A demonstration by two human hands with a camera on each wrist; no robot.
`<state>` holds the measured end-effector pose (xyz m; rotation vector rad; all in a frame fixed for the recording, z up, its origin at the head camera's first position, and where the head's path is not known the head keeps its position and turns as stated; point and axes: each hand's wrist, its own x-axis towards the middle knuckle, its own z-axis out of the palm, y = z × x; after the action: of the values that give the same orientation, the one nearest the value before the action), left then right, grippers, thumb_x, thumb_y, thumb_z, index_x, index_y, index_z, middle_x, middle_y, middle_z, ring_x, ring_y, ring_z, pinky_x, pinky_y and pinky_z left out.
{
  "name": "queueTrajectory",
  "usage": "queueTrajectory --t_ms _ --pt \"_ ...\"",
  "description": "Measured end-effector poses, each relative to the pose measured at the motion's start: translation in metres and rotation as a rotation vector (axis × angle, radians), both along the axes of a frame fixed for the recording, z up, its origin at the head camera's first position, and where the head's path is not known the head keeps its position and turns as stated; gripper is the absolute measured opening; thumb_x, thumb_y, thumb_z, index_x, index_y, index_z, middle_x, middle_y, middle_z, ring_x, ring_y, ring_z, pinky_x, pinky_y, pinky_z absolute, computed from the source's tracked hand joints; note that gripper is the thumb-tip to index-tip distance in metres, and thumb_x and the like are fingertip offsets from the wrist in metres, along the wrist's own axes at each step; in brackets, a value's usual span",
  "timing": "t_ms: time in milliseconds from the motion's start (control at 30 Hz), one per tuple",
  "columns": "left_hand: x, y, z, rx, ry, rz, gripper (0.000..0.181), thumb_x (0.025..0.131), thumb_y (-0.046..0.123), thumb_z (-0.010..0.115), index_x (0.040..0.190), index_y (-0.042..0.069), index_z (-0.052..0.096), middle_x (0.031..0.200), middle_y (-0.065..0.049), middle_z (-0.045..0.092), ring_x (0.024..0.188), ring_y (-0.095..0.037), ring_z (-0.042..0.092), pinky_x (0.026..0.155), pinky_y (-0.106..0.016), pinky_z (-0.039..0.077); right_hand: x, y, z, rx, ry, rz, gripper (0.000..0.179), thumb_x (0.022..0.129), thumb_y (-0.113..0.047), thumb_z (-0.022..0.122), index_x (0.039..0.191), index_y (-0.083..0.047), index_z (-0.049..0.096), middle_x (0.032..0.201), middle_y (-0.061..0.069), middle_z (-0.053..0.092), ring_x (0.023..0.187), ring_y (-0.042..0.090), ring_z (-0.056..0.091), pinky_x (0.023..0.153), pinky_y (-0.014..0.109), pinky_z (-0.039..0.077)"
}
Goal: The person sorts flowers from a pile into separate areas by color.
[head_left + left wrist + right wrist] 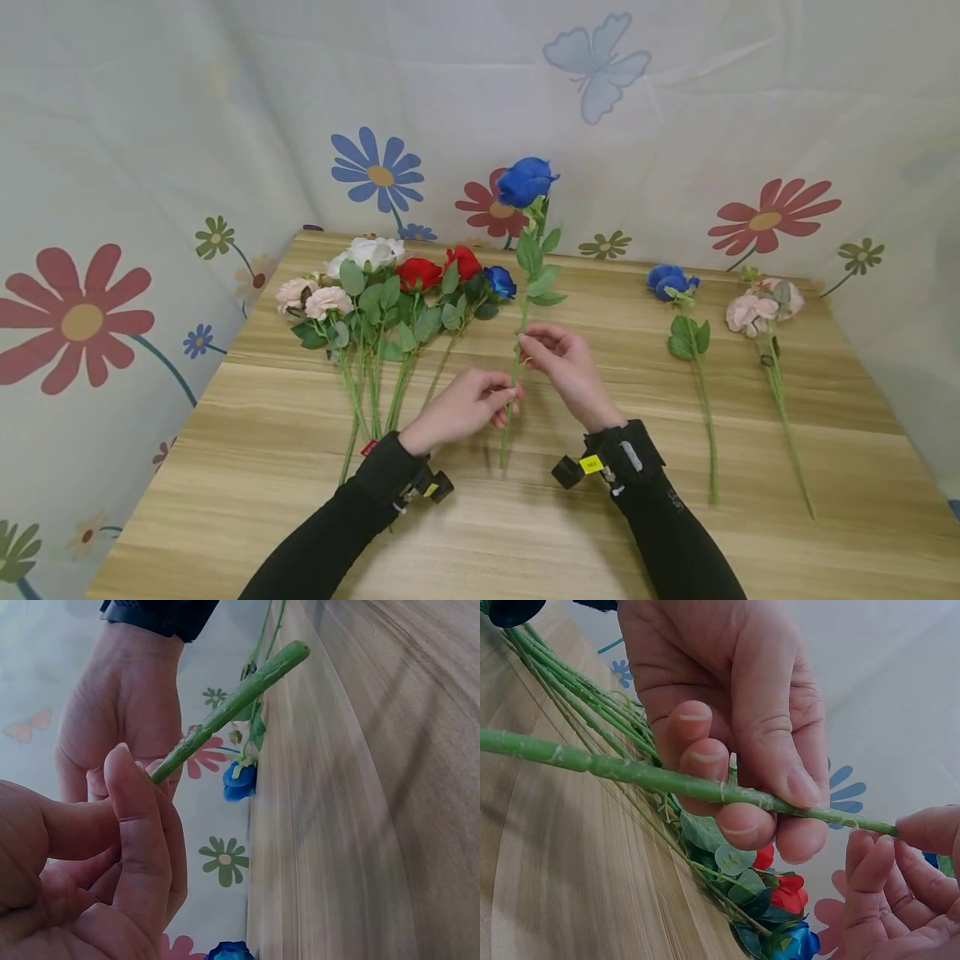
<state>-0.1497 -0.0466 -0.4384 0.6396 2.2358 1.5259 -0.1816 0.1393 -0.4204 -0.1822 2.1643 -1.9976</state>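
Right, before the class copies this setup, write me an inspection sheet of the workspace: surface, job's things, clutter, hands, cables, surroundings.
Surface: wood-grain table.
Job's things: blue rose held up by its stem; mixed flowers lie overlapping on the left; a second blue rose and pink flowers lie apart on the right.
Clutter: small red tag by the left cuff; cannot tell what it is fixed to.
Hands: left hand pinches the stem lower down, right hand higher up.
Cables: nothing seen.
Surroundings: flower-patterned cloth behind the table.

Left grip (463,407) below right grip (567,371), 2 pinches, right fingers (871,870) apparently loosely curled
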Motion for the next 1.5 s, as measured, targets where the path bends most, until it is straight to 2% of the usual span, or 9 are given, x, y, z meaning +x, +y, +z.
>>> queueTrajectory --t_ms 333,467,633,833,1100,1367,1500 --pt "0.003 -0.001 0.006 -0.02 0.002 -0.007 0.025 0.106 0.011 0.05 0.11 -0.006 0.068 0.093 -0.022 0.07 0.066 -0.007 0.062 0.072 -0.038 0.06 0.0 -0.002 -0.001 -0.02 0.008 0.012 0.031 0.103 -0.013 0.058 0.123 0.011 0.056 0.091 -0.008 0.069 0.085 0.004 0.067 0.081 0.024 0.057" --pt "0.003 -0.001 0.007 -0.03 0.018 -0.002 0.025 0.106 0.013 0.051 0.105 -0.005 0.069 0.087 -0.016 0.07 0.067 -0.014 0.066 0.073 -0.039 0.06 0.0 -0.003 -0.002 -0.027 0.01 0.005 0.029 0.103 -0.012 0.057 0.121 0.01 0.056 0.09 -0.01 0.068 0.083 0.003 0.065 0.079 0.021 0.056" --pt "0.003 -0.002 0.006 -0.056 0.034 0.01 0.026 0.106 0.018 0.052 0.101 -0.002 0.069 0.081 -0.012 0.069 0.07 -0.021 0.07 0.069 -0.031 0.058 -0.001 -0.003 -0.003 -0.038 0.007 0.002 0.025 0.103 -0.011 0.057 0.119 0.008 0.056 0.091 -0.008 0.067 0.082 0.002 0.063 0.077 0.018 0.055" --pt "0.002 -0.005 0.003 -0.061 0.049 0.035 0.029 0.106 0.022 0.053 0.112 -0.001 0.07 0.093 -0.018 0.071 0.072 -0.022 0.071 0.067 -0.028 0.057 -0.002 -0.002 -0.005 -0.033 0.011 0.008 0.023 0.103 -0.012 0.056 0.118 0.005 0.056 0.091 -0.008 0.067 0.082 0.003 0.063 0.078 0.019 0.056" --pt "0.0 -0.013 0.007 -0.105 0.11 0.105 0.033 0.107 0.025 0.051 0.12 0.001 0.069 0.1 -0.018 0.074 0.081 -0.029 0.071 0.065 -0.024 0.053 -0.003 0.002 -0.006 -0.015 0.006 0.015 0.024 0.103 -0.013 0.056 0.118 0.006 0.055 0.091 -0.006 0.066 0.083 0.004 0.064 0.079 0.022 0.057" --pt "-0.001 -0.025 0.015 -0.239 0.232 0.233 0.03 0.105 0.023 0.054 0.125 0.004 0.068 0.111 -0.01 0.074 0.096 -0.021 0.07 0.084 -0.034 0.057 -0.003 0.023 -0.009 0.02 -0.023 -0.009 0.02 0.104 -0.011 0.055 0.115 0.005 0.055 0.089 -0.007 0.067 0.08 0.003 0.064 0.077 0.019 0.056" --pt "-0.001 -0.029 0.019 -0.268 0.298 0.276 0.026 0.103 0.019 0.057 0.121 0.005 0.07 0.109 -0.01 0.074 0.093 -0.022 0.071 0.084 -0.036 0.058 -0.003 0.04 -0.01 0.08 -0.021 -0.02 0.02 0.103 -0.011 0.055 0.113 0.006 0.056 0.087 -0.009 0.066 0.078 0.001 0.063 0.074 0.018 0.056"
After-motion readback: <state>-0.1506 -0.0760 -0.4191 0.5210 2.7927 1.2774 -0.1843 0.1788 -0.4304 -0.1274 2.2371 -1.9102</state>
